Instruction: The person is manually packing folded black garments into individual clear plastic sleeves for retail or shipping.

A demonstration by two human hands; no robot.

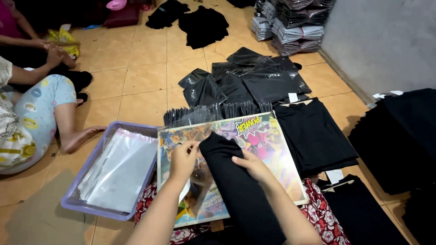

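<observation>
A folded black garment lies lengthwise on a colourful picture board across my lap. My right hand presses flat on the garment's right side. My left hand pinches the edge of a clear plastic bag at the garment's left side; the garment's far end looks partly inside the bag. Both forearms reach in from the bottom of the view.
A lilac basket of clear bags sits at my left. Bagged black garments are piled ahead, folded black ones at right, more stacks by the wall. Two seated people are at far left.
</observation>
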